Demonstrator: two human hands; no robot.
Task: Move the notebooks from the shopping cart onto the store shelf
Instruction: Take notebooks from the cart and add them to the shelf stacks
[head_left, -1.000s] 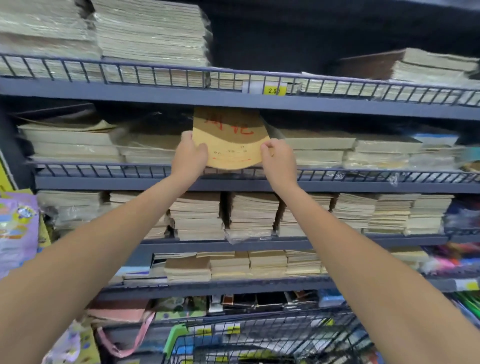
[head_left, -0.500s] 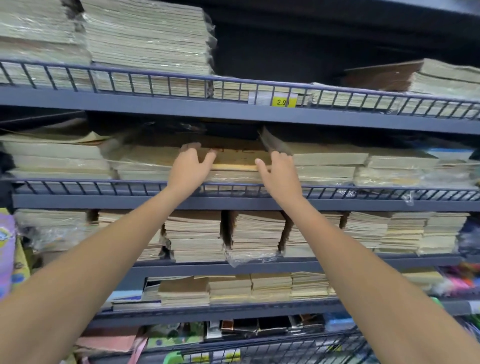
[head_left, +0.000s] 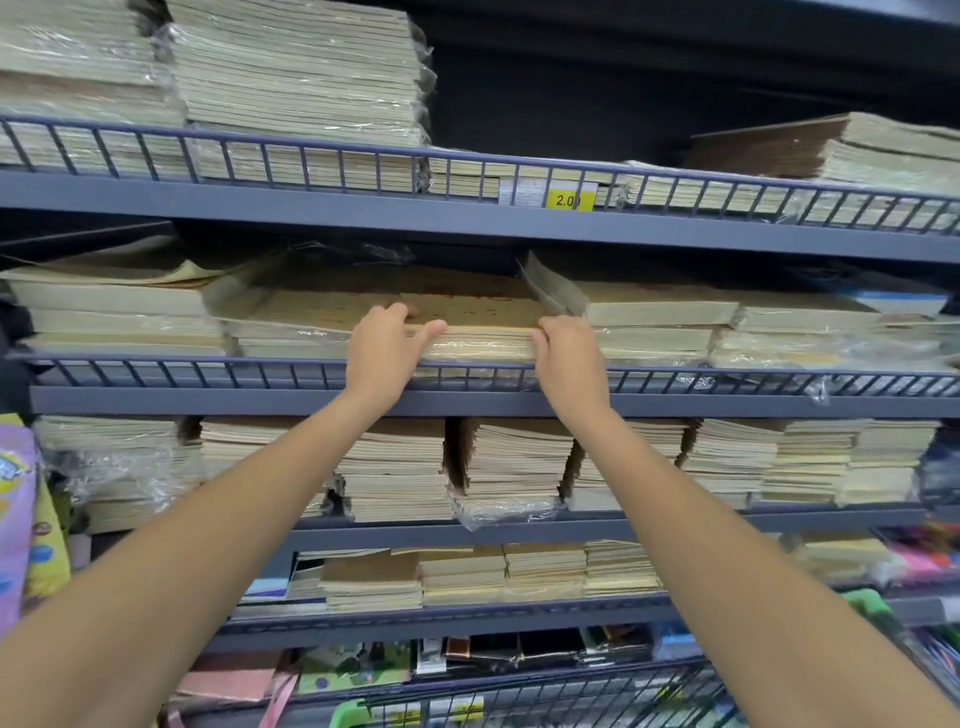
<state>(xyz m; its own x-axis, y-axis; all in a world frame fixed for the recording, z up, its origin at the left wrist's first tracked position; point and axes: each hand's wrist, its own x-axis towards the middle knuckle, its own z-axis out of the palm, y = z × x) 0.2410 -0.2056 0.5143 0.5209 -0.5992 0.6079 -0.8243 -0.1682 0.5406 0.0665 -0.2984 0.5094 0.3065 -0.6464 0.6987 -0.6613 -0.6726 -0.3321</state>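
Note:
A tan notebook pack (head_left: 478, 312) with red writing lies flat on a wrapped stack on the second shelf (head_left: 208, 400), behind the wire rail. My left hand (head_left: 387, 345) holds its front left corner, fingers curled over the top and thumb along the front edge. My right hand (head_left: 569, 353) grips the front right corner with curled fingers. The wire shopping cart (head_left: 545, 701) shows at the bottom edge, and its contents are mostly hidden.
Stacks of cream notebooks fill every shelf level, many in clear plastic wrap. A loose plastic flap (head_left: 550, 288) sticks up right of the pack. A yellow price tag (head_left: 569, 200) hangs on the top shelf rail. Colourful packets (head_left: 21, 519) hang at the left.
The notebook pack went from upright in front of the shelf to lying flat on the stack. Both hands followed it down and now sit at its front corners.

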